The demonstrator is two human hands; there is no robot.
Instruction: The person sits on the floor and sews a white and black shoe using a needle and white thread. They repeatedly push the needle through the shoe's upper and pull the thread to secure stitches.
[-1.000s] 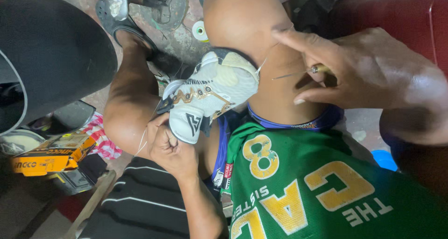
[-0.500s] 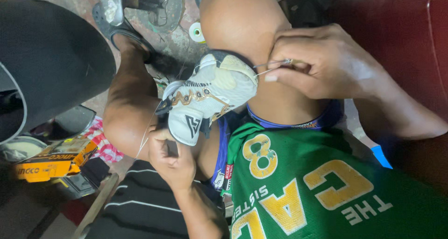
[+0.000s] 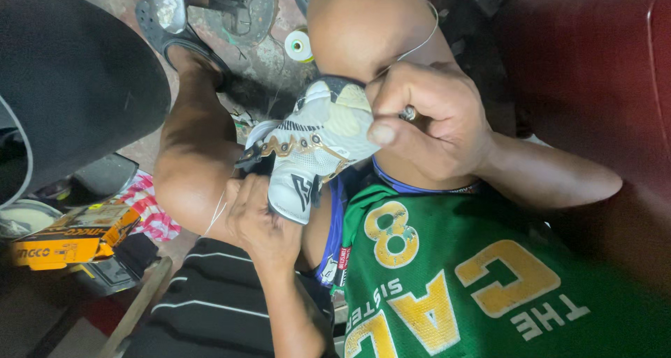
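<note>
Our right hand point(image 3: 426, 124) has closed in, pinching a needle at the white high-top sneaker's point(image 3: 314, 148) three o'clock; left hand point(image 3: 262, 222) grips its tongue at six; we'd keep thread taut.

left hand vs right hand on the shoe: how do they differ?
The left hand sits low at the tongue end of the white shoe, between the knees, fingers curled around it, with a thread running by its wrist. The right hand is higher, at the shoe's toe, closed in a fist around a metal tool, with a thread looping up over the knee. Both are bare and touch the same shoe.
</note>
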